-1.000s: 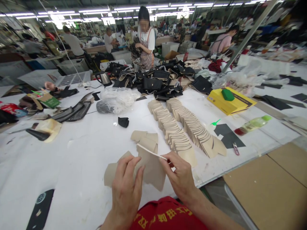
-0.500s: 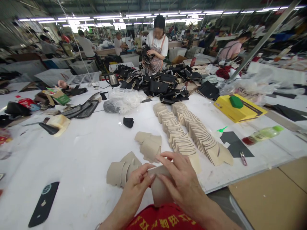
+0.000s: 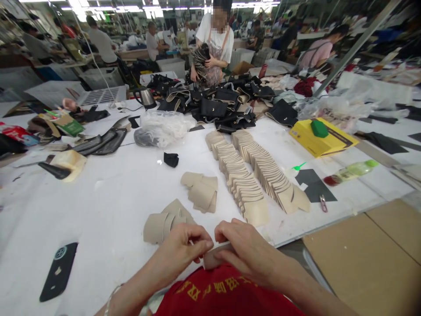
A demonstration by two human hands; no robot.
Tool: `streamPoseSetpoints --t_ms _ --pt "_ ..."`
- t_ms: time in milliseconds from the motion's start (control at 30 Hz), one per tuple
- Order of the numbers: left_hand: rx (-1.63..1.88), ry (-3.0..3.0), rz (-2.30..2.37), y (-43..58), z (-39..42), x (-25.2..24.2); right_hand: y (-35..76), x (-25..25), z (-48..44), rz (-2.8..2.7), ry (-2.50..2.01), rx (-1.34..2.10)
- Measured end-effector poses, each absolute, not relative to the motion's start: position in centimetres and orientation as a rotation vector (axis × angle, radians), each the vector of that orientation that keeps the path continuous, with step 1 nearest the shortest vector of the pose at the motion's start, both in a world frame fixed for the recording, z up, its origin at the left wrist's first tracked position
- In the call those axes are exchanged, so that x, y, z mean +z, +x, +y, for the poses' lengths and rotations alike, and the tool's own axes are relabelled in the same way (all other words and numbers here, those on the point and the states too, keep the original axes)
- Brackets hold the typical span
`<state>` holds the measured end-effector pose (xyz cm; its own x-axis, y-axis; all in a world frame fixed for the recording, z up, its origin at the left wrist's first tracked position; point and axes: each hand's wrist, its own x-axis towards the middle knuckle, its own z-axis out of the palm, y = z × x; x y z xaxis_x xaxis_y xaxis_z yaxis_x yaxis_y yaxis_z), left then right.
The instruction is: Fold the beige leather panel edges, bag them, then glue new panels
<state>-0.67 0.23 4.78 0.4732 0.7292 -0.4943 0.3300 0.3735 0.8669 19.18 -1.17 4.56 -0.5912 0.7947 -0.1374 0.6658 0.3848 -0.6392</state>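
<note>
Both my hands hold one beige cut piece (image 3: 213, 256) low at the table's near edge, close to my red shirt. My left hand (image 3: 182, 248) pinches its left end with thumb and fingers closed. My right hand (image 3: 241, 248) curls over its top and right side. Just beyond my left hand lies a fanned pile of beige pieces (image 3: 164, 221). A smaller beige heap (image 3: 200, 193) sits further out. Two long overlapping rows of beige pieces (image 3: 253, 175) run away from my right hand.
A black phone (image 3: 59, 270) lies at the near left on the white table (image 3: 98, 206). Black bags (image 3: 217, 107), a plastic bag (image 3: 162, 127), a yellow box (image 3: 320, 138) and a green bottle (image 3: 350, 171) lie further off. A person in an apron stands across the table.
My hands have drawn the beige piece down and closer to my body, folding it smaller. The pile it was held over a second ago now lies uncovered beyond my left hand.
</note>
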Motion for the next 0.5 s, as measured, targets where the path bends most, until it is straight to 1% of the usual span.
streamPoseSetpoints --t_ms 233,500 --pt "0.081 1.192 0.929 -0.6 1.7 4.6 19.4 4.7 -1.1 -2.510 -1.255 1.087" --pt "0.026 1.107 0.809 -1.2 2.4 4.1 19.8 3.9 -1.4 -2.524 -1.151 1.048"
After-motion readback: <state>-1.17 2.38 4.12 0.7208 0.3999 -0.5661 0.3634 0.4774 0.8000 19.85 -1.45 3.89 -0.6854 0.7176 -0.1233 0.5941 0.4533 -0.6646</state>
